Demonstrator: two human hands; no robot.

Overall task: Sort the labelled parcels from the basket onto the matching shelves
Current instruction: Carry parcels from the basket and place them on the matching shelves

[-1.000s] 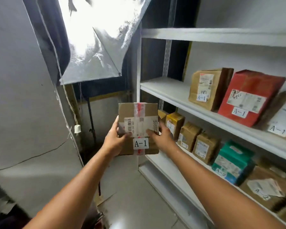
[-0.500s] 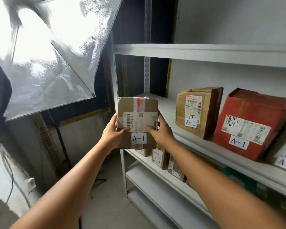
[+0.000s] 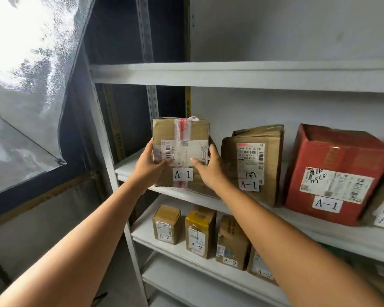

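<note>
While you hold it up in both hands, the taped brown A-1 parcel (image 3: 182, 138) stands upright at the left end of the A-1 shelf (image 3: 126, 166). Your left hand (image 3: 149, 167) grips its left side and your right hand (image 3: 211, 171) its right. Both thumbs are pressed on the front face beside the white "A-1" tag (image 3: 182, 174), and the fingers wrap out of sight behind. Its bottom edge sits level with the shelf board, but you cannot tell from here whether it already rests there.

Further along that shelf to the right stand a creased brown A-1 parcel (image 3: 256, 160), just beside your right hand, and then a red A-1 box (image 3: 335, 171). On the board below the A-1 shelf, small brown and yellow A-2 parcels (image 3: 200, 231) stand in a row.

The task looks well underway: several parcels already stand on matching shelves, and this one is at the right level. It remains to set it down and let go. The basket is out of view, so what is left in it cannot be judged.

Half a second ago you held the parcel out in front of the shelf's corner post, short of the board. Now it is further right and in over the shelf's left end, with your grip unchanged.
</note>
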